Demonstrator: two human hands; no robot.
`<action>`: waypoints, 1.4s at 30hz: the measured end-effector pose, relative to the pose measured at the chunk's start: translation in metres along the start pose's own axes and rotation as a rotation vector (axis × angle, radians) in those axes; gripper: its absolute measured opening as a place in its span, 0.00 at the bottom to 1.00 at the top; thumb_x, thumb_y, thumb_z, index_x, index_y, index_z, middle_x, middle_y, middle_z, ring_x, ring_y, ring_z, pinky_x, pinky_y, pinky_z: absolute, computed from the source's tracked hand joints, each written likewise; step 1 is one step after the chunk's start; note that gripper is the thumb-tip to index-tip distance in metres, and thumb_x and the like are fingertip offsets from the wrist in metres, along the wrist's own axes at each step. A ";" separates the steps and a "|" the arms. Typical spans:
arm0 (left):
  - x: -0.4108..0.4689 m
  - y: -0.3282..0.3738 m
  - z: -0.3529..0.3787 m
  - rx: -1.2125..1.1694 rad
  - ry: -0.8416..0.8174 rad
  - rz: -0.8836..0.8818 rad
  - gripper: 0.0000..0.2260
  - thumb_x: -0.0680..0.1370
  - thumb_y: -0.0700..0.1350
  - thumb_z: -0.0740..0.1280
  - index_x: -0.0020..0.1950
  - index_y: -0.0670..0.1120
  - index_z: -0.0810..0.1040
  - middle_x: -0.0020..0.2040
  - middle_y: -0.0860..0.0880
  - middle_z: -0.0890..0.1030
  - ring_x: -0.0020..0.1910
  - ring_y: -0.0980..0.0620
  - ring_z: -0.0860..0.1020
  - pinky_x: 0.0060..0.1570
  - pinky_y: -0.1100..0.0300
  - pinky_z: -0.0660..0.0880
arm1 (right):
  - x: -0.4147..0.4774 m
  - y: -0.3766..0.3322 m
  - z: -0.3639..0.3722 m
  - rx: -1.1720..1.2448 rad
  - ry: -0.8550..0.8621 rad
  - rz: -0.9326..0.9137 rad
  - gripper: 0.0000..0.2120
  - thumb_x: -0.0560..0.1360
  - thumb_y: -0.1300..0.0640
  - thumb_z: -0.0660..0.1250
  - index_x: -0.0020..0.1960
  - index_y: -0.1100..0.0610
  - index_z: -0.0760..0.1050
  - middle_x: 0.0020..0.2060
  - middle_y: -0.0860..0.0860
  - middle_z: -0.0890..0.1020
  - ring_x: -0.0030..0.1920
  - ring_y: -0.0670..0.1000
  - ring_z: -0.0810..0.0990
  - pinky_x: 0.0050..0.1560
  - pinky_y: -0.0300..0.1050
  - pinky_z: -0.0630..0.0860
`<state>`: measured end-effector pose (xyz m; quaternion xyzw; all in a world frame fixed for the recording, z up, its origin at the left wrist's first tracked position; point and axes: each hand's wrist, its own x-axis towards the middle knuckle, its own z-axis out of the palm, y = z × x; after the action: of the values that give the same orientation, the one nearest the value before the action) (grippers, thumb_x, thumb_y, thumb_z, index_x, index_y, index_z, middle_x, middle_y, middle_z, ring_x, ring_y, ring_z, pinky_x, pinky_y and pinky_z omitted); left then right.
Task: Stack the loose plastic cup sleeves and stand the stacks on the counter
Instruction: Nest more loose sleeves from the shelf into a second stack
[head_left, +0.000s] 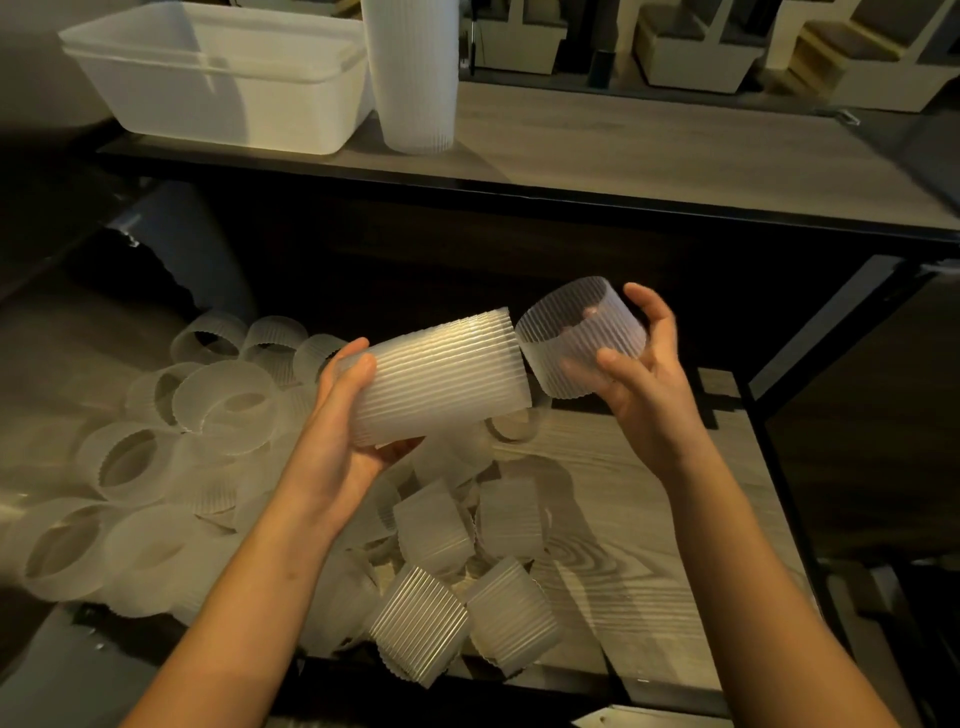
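1. The left hand (343, 415) sat palm-up, its grip clamped round a sideways stack of cup sleeves (436, 379).
2. The right hand (644, 384) hovered alongside, its grip curled round a single sleeve (582, 338) right at the stack's open end.
3. Below, loose sleeves (218, 415) lay heaped; a tall stack (413, 78) stood on the tabletop (623, 150).

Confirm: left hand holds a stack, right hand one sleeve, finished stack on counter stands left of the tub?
Wrong side: head view shows the finished stack right of the tub. Rest holds: left hand holds a stack, right hand one sleeve.
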<state>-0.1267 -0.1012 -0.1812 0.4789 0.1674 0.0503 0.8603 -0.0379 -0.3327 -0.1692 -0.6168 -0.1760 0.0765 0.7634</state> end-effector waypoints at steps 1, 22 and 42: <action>-0.001 0.000 0.001 0.005 -0.001 0.000 0.20 0.68 0.53 0.65 0.60 0.56 0.70 0.61 0.47 0.70 0.58 0.45 0.72 0.40 0.53 0.78 | -0.002 -0.003 0.001 -0.052 0.008 -0.032 0.33 0.60 0.49 0.70 0.61 0.41 0.59 0.58 0.46 0.69 0.58 0.49 0.75 0.54 0.45 0.78; -0.009 -0.005 0.010 0.021 -0.024 -0.014 0.21 0.68 0.52 0.65 0.61 0.56 0.70 0.58 0.47 0.71 0.56 0.46 0.73 0.41 0.54 0.79 | -0.030 0.030 0.019 -0.330 0.038 0.060 0.21 0.74 0.42 0.61 0.66 0.37 0.59 0.65 0.38 0.65 0.66 0.40 0.67 0.60 0.37 0.72; -0.008 -0.002 0.006 0.039 -0.024 0.005 0.20 0.68 0.53 0.64 0.60 0.57 0.69 0.60 0.47 0.70 0.57 0.45 0.72 0.40 0.54 0.77 | -0.070 0.035 0.004 -0.150 0.257 0.310 0.20 0.75 0.61 0.63 0.65 0.51 0.67 0.38 0.48 0.84 0.45 0.43 0.83 0.48 0.35 0.78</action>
<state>-0.1324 -0.1089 -0.1781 0.4965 0.1570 0.0435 0.8526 -0.1010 -0.3440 -0.2148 -0.6964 0.0146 0.1001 0.7105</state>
